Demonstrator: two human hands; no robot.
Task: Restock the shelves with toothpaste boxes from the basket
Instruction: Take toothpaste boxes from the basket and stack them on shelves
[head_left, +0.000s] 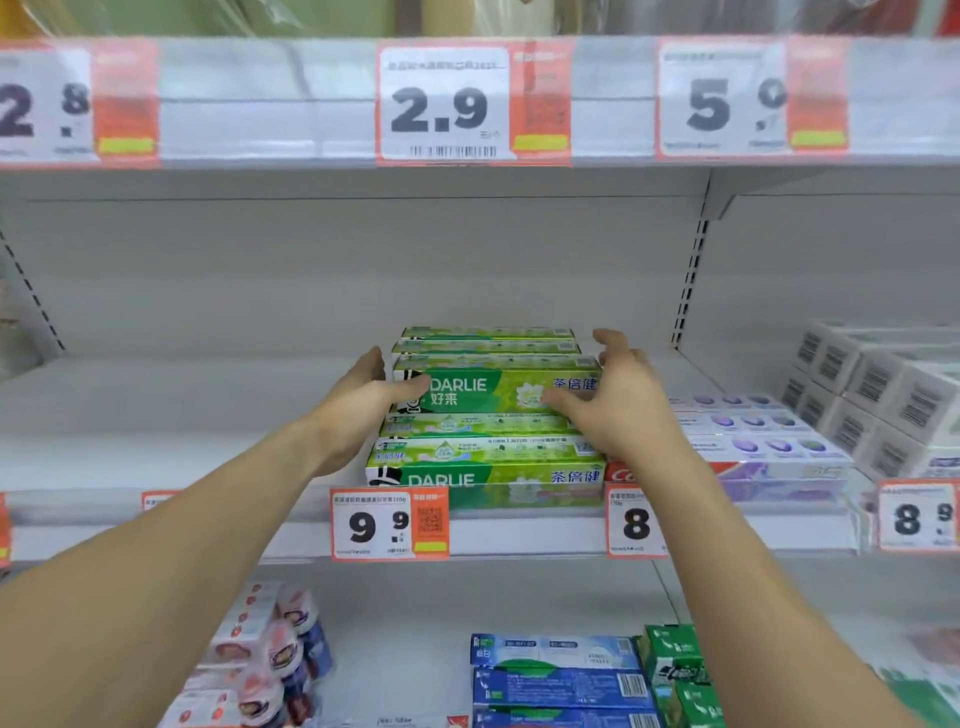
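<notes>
Head cam faces the shelf (519, 535) straight on, close (single view), angled slightly down.

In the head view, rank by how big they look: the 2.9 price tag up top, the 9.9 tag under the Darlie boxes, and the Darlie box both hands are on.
1. Darlie box, longest as it looks.
2. 2.9 price tag.
3. 9.9 price tag.
The tags likely match in real size; the upper one probably just sits closer to the camera. The left hand and right hand hide the box ends.
</notes>
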